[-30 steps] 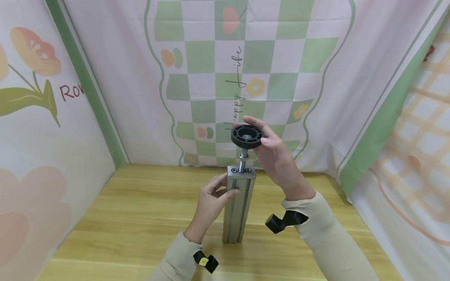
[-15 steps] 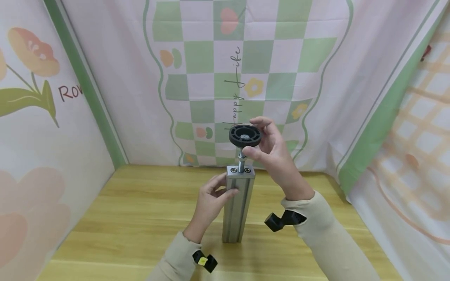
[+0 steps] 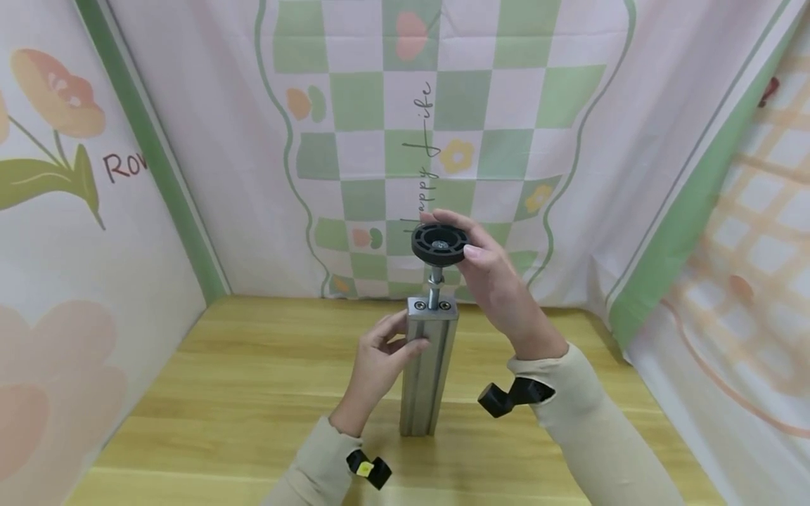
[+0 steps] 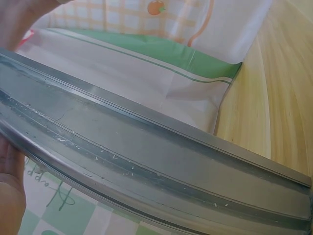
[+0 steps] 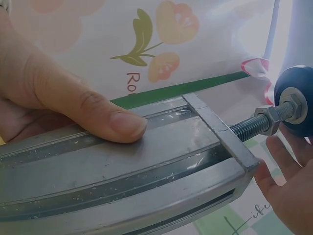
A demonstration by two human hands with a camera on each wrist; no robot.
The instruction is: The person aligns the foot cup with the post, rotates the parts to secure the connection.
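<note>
An aluminium profile stands upright on the wooden table, its grooved side filling much of the left wrist view. From its end cap rises a threaded rod with a hex nut, topped by a black round levelling foot. My left hand grips the profile near its upper end, thumb across the front face and fingers mostly hidden behind. At the levelling foot, my right hand pinches the rim, thumb on the right side and fingers reaching round the far side.
Wooden tabletop spreads around the profile. A checkered cloth hangs behind it, with printed cloth walls at the left and right.
My right thumb was on the rim, dropped under the levelling foot toward the rod, and is back up on the rim. The left hand and profile stay in place.
</note>
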